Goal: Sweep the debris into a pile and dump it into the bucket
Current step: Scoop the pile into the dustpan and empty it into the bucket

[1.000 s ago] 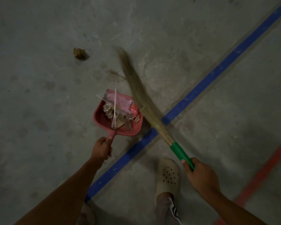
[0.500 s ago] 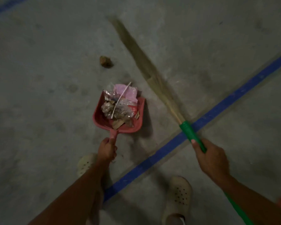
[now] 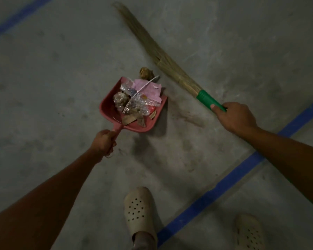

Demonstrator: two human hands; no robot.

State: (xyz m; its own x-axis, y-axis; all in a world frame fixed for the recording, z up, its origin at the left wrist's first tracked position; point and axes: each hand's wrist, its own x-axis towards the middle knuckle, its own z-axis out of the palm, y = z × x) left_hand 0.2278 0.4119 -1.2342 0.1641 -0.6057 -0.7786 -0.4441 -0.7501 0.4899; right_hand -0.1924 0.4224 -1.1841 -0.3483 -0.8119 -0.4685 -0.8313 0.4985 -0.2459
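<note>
A red dustpan (image 3: 108,112) lies low on the concrete floor, loaded with debris (image 3: 139,100): pink paper, clear plastic wrappers, brown scraps and a white strip. My left hand (image 3: 103,141) grips its handle. A brown crumpled lump (image 3: 146,73) sits on the floor right at the pan's open front edge. My right hand (image 3: 235,118) holds the green handle of a straw broom (image 3: 163,56), whose bristles stretch up and left past the lump. No bucket is in view.
Blue tape lines (image 3: 224,188) cross the grey concrete floor at lower right, and another runs at the top left corner. My two feet in pale perforated clogs (image 3: 139,210) stand at the bottom edge.
I have stepped forward across the blue line. The dustpan has moved up to the brown lump, which was far from it before. The broom has swung out to the right of the pan.
</note>
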